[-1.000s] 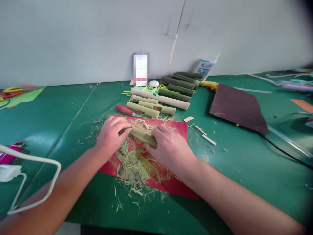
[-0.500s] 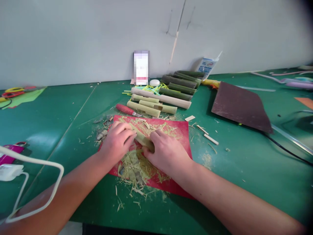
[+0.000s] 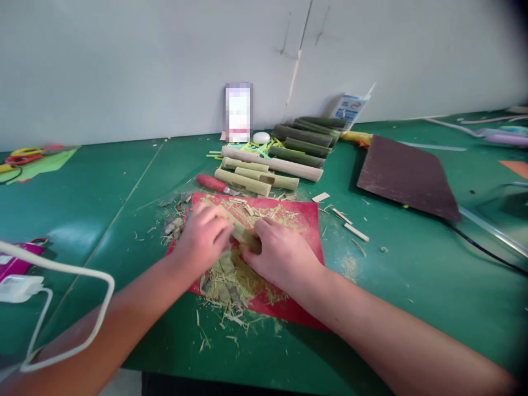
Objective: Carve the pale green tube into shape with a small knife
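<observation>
A short pale-green bamboo piece [image 3: 243, 235] lies across a red sheet [image 3: 307, 220], and both my hands are closed around it. My left hand [image 3: 203, 237] grips its left end with the fingers curled over. My right hand [image 3: 280, 253] holds its right end from below. Under and in front of the piece is a heap of green shavings and fibres [image 3: 229, 280]. What lies inside my left fingers besides the bamboo is hidden.
Behind the sheet lie a red-handled knife [image 3: 212, 183], several peeled pale bamboo lengths [image 3: 264, 168] and dark green unpeeled ones [image 3: 303, 140]. A brown sandpaper sheet [image 3: 406, 177] is at the right, a black cable [image 3: 480, 248] beyond it, a white cable [image 3: 61, 308] at the left.
My hands have drawn closer together along the bamboo piece, so less of it shows between them. My left hand slid to the right. More shavings lie on the sheet.
</observation>
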{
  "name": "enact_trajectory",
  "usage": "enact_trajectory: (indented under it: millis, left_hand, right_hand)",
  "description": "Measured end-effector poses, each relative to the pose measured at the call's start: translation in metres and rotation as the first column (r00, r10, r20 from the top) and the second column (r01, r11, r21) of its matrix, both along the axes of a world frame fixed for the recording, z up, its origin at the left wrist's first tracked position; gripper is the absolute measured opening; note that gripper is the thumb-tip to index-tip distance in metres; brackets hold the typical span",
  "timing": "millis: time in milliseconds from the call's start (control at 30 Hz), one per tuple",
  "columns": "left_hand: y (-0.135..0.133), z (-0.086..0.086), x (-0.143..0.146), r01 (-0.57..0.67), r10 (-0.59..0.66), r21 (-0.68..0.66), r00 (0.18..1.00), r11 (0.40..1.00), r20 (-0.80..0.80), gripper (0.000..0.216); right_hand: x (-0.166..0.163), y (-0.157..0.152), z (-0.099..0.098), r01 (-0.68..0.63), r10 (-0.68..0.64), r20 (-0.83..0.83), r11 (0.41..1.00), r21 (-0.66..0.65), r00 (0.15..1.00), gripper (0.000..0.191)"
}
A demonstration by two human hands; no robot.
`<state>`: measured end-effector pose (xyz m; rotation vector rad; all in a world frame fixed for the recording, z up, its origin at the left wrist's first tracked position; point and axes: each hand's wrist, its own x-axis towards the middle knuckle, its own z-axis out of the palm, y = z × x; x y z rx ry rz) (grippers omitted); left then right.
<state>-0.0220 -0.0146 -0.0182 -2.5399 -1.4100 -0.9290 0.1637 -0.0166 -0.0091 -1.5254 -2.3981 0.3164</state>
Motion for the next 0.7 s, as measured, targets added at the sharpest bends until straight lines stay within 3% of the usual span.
enact_trajectory:
  millis: [100, 200, 333, 533, 633, 700]
  left_hand:
    - [0.002, 0.000, -0.004, 0.016, -0.016, -0.022, 1.000, 1.000, -0.002, 0.011]
    - [0.012, 0.000, -0.021, -0.144, 0.145, -0.012, 0.985, 0.989, 0.094, 0.014]
    - [0.016, 0.006, -0.033, -0.322, 0.365, -0.178, 0.867, 0.930, 0.340, 0.019]
    - [0.015, 0.009, -0.026, -0.136, 0.416, -0.501, 0.757, 0.855, 0.504, 0.022]
    - [0.016, 0.009, -0.027, -0.064, 0.422, -0.564, 0.733, 0.823, 0.533, 0.024]
    - [0.014, 0.012, -0.028, -0.078, 0.426, -0.564, 0.742, 0.822, 0.518, 0.024]
  right_hand:
    - [0.000, 0.000, 0.000, -0.004, 0.004, 0.002, 1.000, -0.001, 1.000, 0.013]
    - [0.001, 0.000, 0.000, -0.001, 0.001, 0.018, 1.000, 0.008, 1.000, 0.017]
    - [0.004, 0.002, 0.003, -0.021, 0.019, 0.045, 0.999, 0.033, 0.999, 0.016]
    - [0.011, 0.013, 0.005, -0.122, 0.108, 0.089, 0.977, 0.175, 0.990, 0.011]
    - [0.014, 0.018, 0.004, -0.138, 0.121, 0.104, 0.974, 0.182, 0.987, 0.010]
    - [0.015, 0.020, 0.003, -0.141, 0.123, 0.106, 0.973, 0.182, 0.987, 0.010]
